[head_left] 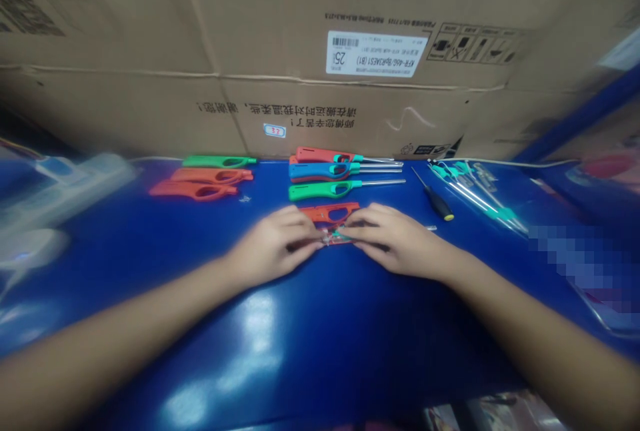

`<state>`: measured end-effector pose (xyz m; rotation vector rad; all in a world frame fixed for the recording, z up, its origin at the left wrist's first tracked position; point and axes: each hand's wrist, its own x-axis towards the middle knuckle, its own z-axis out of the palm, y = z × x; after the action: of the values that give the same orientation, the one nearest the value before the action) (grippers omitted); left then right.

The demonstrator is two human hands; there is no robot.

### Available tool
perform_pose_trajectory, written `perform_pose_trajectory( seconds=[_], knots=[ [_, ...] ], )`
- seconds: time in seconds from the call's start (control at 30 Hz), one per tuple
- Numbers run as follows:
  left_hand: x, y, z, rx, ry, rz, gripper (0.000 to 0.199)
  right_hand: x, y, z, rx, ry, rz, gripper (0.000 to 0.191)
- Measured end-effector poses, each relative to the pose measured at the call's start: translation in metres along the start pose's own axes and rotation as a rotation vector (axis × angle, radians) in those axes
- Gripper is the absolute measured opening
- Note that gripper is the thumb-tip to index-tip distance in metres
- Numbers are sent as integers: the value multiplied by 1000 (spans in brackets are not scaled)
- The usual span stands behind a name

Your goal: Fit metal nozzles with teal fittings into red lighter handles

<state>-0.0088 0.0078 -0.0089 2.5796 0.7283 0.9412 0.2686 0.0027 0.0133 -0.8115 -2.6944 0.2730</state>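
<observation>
My left hand (280, 244) is closed, its thumb and fingertips pinching the left end of an open utility lighter (341, 238). Clear and teal inner parts show in its orange shell, though the fingers cover much of it. From the other side my right hand (395, 238) grips the same lighter near the teal piece. A metal tube tip (431, 228) pokes out beyond the right hand. Just behind the fingertips lies an orange lighter shell half (320, 213), partly hidden by both hands.
Several long-nosed lighters (320, 189) lie farther back, with green and orange shell halves (197, 190) to their left. A black screwdriver (437, 203) and metal tubes with teal ends (480, 201) are at right. A power strip (85, 184) sits left; a cardboard box (280, 38) stands behind.
</observation>
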Motion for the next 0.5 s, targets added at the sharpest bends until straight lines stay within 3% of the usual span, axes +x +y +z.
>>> perform_pose_trajectory(
  seconds=[0.37,0.5],
  knots=[
    [1,1,1,-37,41,-68,11,0,1,-1,18,25,-67,27],
    [1,1,2,-38,42,-97,12,0,-2,-1,80,68,-14,21]
  ],
)
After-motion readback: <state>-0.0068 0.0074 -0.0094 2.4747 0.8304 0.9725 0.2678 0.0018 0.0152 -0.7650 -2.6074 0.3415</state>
